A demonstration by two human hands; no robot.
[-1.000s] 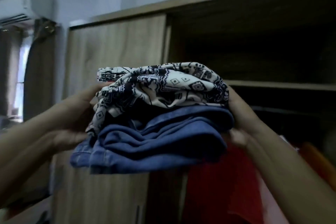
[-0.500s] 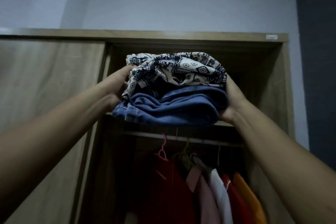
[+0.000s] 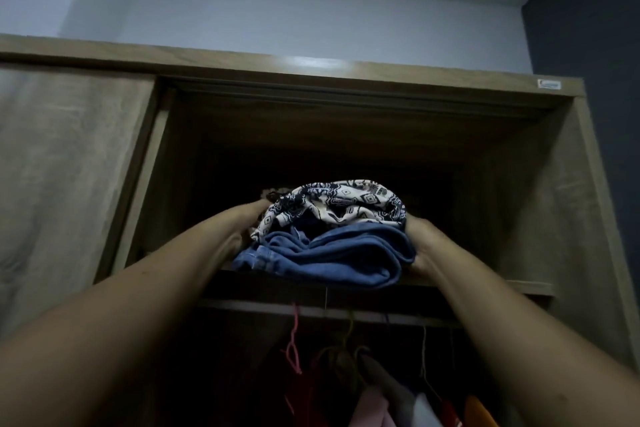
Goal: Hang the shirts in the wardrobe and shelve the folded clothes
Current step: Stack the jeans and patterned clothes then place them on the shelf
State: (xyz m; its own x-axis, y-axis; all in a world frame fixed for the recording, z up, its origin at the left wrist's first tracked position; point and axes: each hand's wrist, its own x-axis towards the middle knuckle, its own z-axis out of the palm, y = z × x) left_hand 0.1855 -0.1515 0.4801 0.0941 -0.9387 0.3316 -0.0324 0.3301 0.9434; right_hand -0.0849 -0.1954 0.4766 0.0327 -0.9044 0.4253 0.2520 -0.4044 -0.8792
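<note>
Both arms raised, extended forward; left hand [image 3: 242, 222] and right hand [image 3: 424, 246] clasped inward, facing each other.

A dim bedroom in a home: a wood-grain wardrobe [image 3: 349, 73] with a sliding door [image 3: 69, 177] stands against pale walls and a dark accent wall [image 3: 588, 28]. Folded clothes [image 3: 329, 232] sit on its upper shelf [image 3: 485, 286]; garments on coloured hangers [image 3: 292, 347] fill the rail [image 3: 242, 305] below.

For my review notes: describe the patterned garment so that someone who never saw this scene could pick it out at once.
Find the wooden wardrobe and its top shelf above the hanging rail. A folded stack sits at the shelf's front edge, held between the left hand and right hand. The patterned garment is the upper piece, white with dark geometric print, lying on plain blue denim.
</note>
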